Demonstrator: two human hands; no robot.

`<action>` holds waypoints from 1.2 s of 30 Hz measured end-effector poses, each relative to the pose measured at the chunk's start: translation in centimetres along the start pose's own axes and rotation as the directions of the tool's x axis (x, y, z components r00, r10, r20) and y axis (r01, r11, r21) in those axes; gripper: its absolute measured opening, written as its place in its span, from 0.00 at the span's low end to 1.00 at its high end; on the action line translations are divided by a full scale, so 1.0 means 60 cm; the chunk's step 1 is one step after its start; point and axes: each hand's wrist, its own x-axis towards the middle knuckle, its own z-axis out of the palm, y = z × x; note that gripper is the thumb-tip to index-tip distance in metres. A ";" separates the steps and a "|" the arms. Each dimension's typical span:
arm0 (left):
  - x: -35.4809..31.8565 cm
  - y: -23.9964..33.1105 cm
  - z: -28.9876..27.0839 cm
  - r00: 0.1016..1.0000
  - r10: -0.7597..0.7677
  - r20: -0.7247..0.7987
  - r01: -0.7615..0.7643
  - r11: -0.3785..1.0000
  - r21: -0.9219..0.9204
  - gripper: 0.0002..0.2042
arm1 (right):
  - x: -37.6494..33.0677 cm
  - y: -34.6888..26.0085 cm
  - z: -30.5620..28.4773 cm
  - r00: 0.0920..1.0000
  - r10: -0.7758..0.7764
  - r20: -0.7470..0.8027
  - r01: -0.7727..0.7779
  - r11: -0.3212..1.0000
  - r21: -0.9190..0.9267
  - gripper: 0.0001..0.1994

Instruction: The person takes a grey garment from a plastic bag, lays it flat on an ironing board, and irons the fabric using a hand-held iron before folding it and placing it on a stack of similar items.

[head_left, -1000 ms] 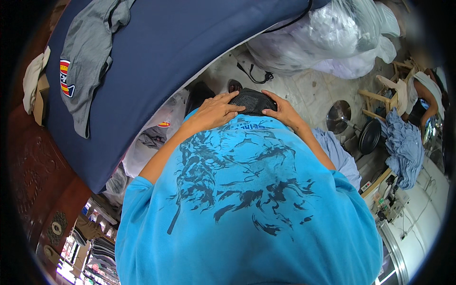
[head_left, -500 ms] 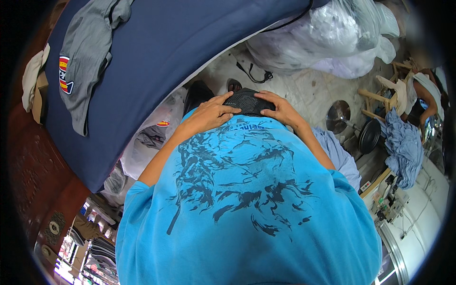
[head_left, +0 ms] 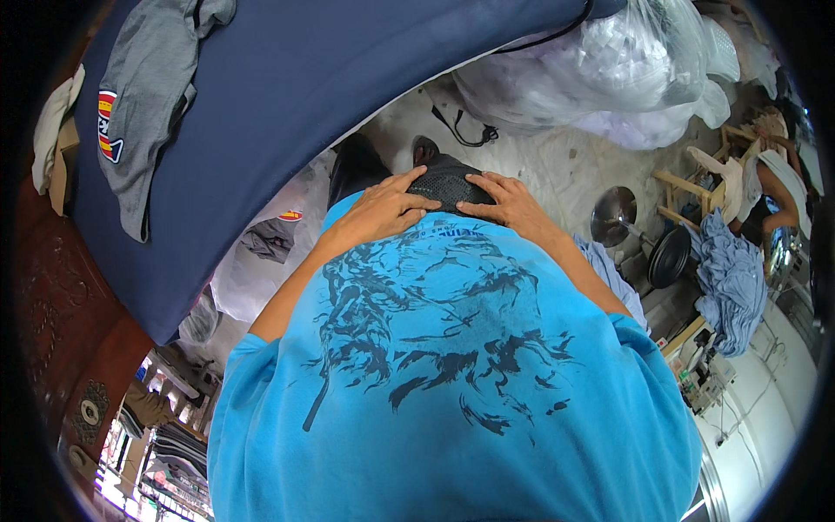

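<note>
My left hand [head_left: 378,209] lies with fingers stretched out on a black mesh-textured piece [head_left: 445,186] at my waist. On that piece's other side rests my right hand [head_left: 509,204], its fingers spread and its thumb pointing inward. Neither hand grips anything that I can see. What the black piece is, whether clothing or a pouch, I cannot tell. Below my hands, the bright blue T-shirt [head_left: 435,304] I wear, with a dark brush-like print, fills the lower middle of the view.
A navy-covered table [head_left: 261,96] with a grey garment [head_left: 152,96] curves across the upper left. Clear plastic bags [head_left: 600,70] lie at the upper right. Rightward are a wooden stool [head_left: 683,178], a round metal base [head_left: 614,215], light blue clothes [head_left: 731,278] and another person's arm [head_left: 781,191].
My right hand's fingers have spread, and its thumb has slid inward over the black piece. My left hand stays in place. The surroundings have shifted slightly in view.
</note>
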 end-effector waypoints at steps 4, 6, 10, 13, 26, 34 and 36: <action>0.002 0.001 0.002 0.996 -0.060 0.062 0.065 0.995 -0.075 0.14 | -0.005 0.008 0.010 1.000 0.007 0.011 -0.007 1.000 0.005 0.19; 0.004 0.000 0.007 0.994 -0.082 0.071 0.088 0.993 -0.083 0.14 | -0.008 0.008 0.011 1.000 -0.004 0.005 0.004 1.000 0.006 0.19; 0.010 0.000 0.009 0.990 -0.094 0.106 0.105 0.990 -0.099 0.14 | -0.018 0.011 0.020 1.000 0.017 0.003 -0.017 0.999 0.035 0.19; 0.012 -0.004 0.018 0.990 -0.081 0.115 0.094 0.989 -0.115 0.14 | -0.029 0.013 0.030 0.999 0.007 -0.037 -0.006 0.999 0.033 0.18; 0.024 -0.001 0.024 0.971 -0.028 0.236 0.058 0.991 -0.118 0.13 | -0.068 -0.008 0.061 0.993 0.049 -0.106 -0.038 0.994 0.105 0.15; 0.030 -0.004 0.026 0.975 0.034 0.219 -0.009 0.994 -0.113 0.11 | -0.084 -0.017 0.071 0.991 0.056 -0.121 -0.035 0.986 0.164 0.14; 0.033 0.002 0.017 0.965 -0.031 0.261 0.066 0.990 -0.127 0.12 | -0.086 -0.021 0.090 0.850 0.421 -0.317 -0.274 0.867 0.415 0.15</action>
